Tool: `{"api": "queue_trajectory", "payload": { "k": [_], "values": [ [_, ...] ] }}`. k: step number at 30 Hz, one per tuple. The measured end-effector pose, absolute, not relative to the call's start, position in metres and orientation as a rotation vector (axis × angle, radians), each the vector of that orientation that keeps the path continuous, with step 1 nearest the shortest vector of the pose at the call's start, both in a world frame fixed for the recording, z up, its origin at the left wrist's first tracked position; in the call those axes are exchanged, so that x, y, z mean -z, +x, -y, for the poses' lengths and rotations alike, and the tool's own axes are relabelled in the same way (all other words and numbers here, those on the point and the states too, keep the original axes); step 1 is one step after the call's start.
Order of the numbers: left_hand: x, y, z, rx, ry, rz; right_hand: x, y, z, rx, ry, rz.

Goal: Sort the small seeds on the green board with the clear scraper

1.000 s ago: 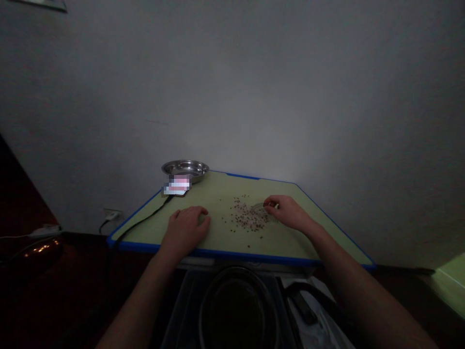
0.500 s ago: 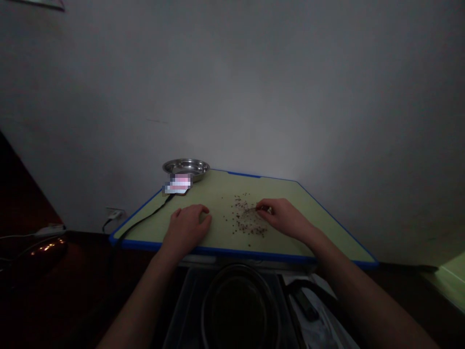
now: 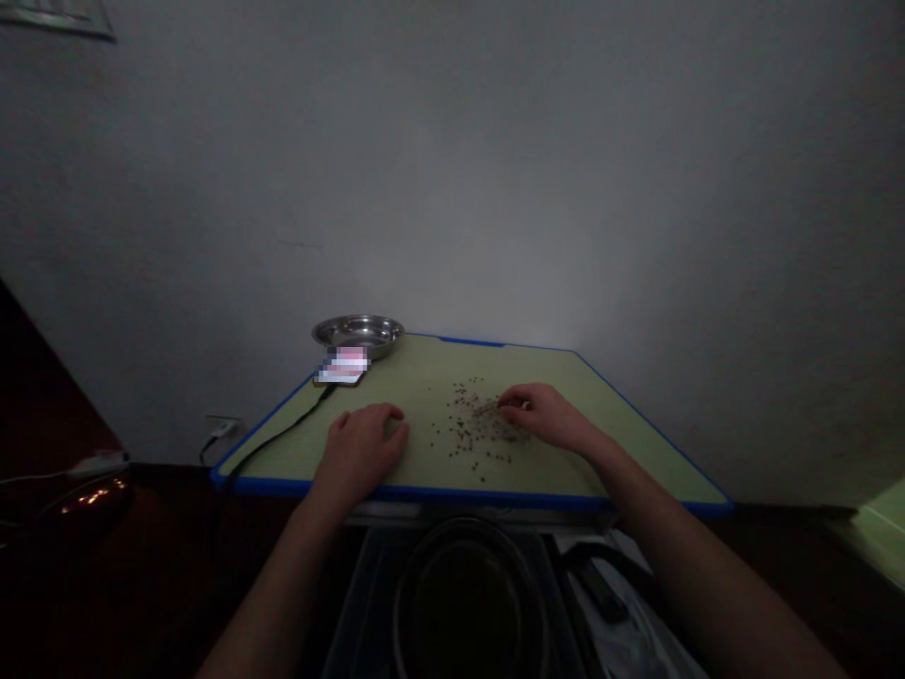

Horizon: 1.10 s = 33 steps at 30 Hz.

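On the pale yellow-green tabletop (image 3: 431,368) lie many small dark grains (image 3: 463,436), scattered loosely around the middle. My right hand (image 3: 541,413) is over their right side, fingers closed in a pinch. From the fingertips a thin, wispy, dark sprig-like thing (image 3: 486,409) points left among the grains; its exact kind is too blurred to tell. My left hand (image 3: 362,448) rests near the front left of the table, palm down, holding nothing. Its fingers curve loosely, with the thumb apart from them.
A shiny metal bowl (image 3: 358,333) stands at the back left corner, with a lit phone (image 3: 343,368) before it. A black cable (image 3: 283,432) runs from the phone over the left edge. Below the front edge is a dark round pan-like object (image 3: 470,599). A wall (image 3: 452,189) rises behind.
The grains under my right hand have shifted slightly, some now lying a little differently. My right hand has barely moved and my left hand stays put. The view has tilted up a touch.
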<state>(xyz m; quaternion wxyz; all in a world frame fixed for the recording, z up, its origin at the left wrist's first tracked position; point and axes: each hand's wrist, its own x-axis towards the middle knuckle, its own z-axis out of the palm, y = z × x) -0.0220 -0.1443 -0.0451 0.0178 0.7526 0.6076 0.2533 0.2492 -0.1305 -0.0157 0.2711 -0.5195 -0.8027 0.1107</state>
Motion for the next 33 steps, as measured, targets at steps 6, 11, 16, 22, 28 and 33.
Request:
{"api": "queue_trajectory", "payload": {
  "k": [6, 11, 16, 22, 28, 33],
  "values": [
    [0.045, -0.021, 0.146, -0.802, 2.322, -1.903, 0.013, 0.285, 0.146, -0.443, -1.432, 2.151],
    [0.047, -0.021, 0.145, -0.824, 2.331, -1.891, 0.024, 0.306, 0.159, -0.413, -1.538, 2.153],
    [0.049, -0.023, 0.143, -0.819, 2.340, -1.900, 0.030, 0.300, 0.167, -0.428, -1.578, 2.109],
    [0.046, -0.022, 0.144, -0.768, 2.335, -1.912, 0.025, 0.290, 0.171, -0.401, -1.586, 2.116],
    [0.042, -0.021, 0.145, -0.751, 2.346, -1.906, 0.031, 0.287, 0.171, -0.357, -1.603, 2.069],
    [0.043, -0.021, 0.145, -0.754, 2.338, -1.906, 0.039, 0.281, 0.178, -0.441, -1.549, 2.116]
  ]
}}
